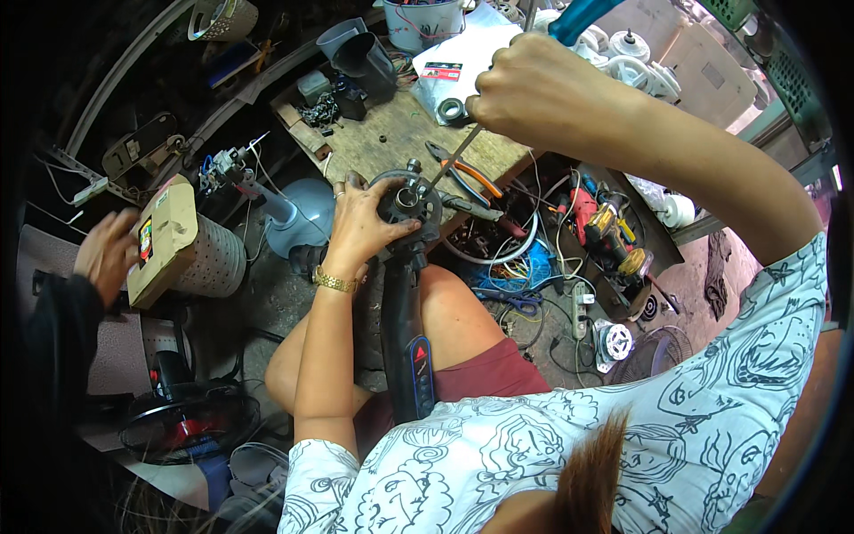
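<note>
A round dark metal fan motor [411,198] sits over my lap, atop a black fan pole [402,320] with a control panel. My left hand [369,218] grips the motor's side, thumb and fingers spread round it. My right hand [547,93] is raised over the bench, closed round a long metal-shafted tool [455,163]; its tip reaches the motor near the bearing. A blue handle [580,20] shows beyond that fist; whether it belongs to the same tool I cannot tell. Pliers with orange-black handles [471,173] lie on the bench edge beside the motor.
On the wooden workbench [405,133] lie a ring-shaped part [451,110] and a plastic bag [445,80]. Another person's hand [107,254] is by a cardboard box [160,240] at left. Power tools [605,222], cables and a power strip [580,311] crowd the right.
</note>
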Demonstrator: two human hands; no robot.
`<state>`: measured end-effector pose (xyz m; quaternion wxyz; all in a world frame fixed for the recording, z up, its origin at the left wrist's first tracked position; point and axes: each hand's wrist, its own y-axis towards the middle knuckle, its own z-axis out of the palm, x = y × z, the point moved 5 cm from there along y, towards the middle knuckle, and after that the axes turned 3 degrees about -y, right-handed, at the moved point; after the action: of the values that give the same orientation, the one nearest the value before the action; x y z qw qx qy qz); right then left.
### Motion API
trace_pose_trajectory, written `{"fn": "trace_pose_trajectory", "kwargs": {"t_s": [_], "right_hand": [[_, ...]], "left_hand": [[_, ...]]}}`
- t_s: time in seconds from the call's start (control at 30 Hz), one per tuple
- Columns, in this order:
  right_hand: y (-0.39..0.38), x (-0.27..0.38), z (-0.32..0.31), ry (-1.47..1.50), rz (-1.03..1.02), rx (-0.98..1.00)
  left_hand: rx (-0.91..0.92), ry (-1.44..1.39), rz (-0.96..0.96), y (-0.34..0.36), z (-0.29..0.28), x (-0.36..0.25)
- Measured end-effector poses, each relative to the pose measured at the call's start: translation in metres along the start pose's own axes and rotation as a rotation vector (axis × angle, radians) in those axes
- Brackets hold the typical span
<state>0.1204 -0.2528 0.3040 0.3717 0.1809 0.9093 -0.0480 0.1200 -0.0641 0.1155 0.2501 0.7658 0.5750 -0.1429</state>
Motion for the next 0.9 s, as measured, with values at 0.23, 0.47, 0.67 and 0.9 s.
{"fn": "trace_pose_trajectory", "kwargs": {"t_s": [0.23, 0.47, 0.67, 0.9], "right_hand": [[0.007, 0.004, -0.001, 0.000, 0.012, -0.041], [0.010, 0.002, 0.003, -0.058, -0.017, -0.042], [0.018, 0.001, -0.003, -0.056, -0.075, 0.020], [0.025, -0.003, -0.009, -0.016, -0.091, -0.021]], "left_hand": [[0.030, 0.007, -0.040, 0.000, -0.001, 0.001], [-0.056, 0.030, -0.060, -0.003, -0.006, 0.001], [-0.160, -0.022, -0.063, -0.009, -0.008, 0.007], [-0.409, -0.319, -0.067, -0.018, -0.024, 0.001]]}}
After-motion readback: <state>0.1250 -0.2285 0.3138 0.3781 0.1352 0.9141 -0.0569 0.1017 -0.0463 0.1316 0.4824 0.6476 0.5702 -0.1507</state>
